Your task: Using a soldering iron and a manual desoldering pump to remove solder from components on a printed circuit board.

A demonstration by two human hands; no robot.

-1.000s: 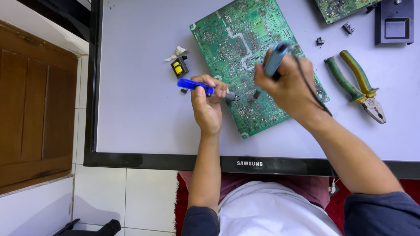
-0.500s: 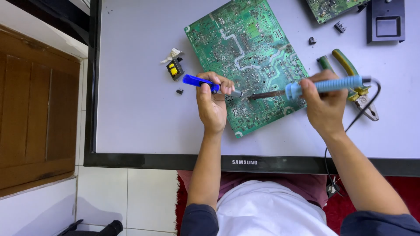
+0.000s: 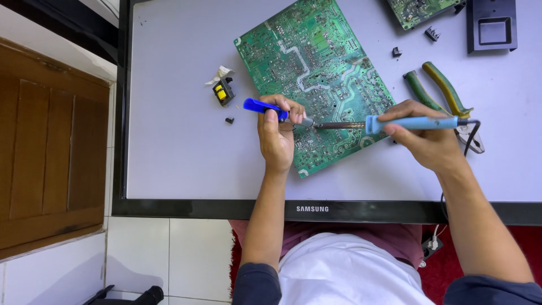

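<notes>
Left hand: the left hand (image 3: 276, 138), centre of the frame, is closed around a blue-handled desoldering tool (image 3: 265, 107), its metal tip on the board.
Right hand: the right hand (image 3: 426, 135), right of centre, grips a light-blue-handled soldering iron (image 3: 412, 122); the dark shaft points left, its end meeting the other tool's tip.
Board: a large green printed circuit board (image 3: 313, 73) lies tilted in the upper centre on a flat grey screen panel (image 3: 175, 147).
Nearby: green-and-yellow-handled pliers (image 3: 437, 90) behind the right hand; a small black-and-yellow component (image 3: 222, 92) left of the board.
</notes>
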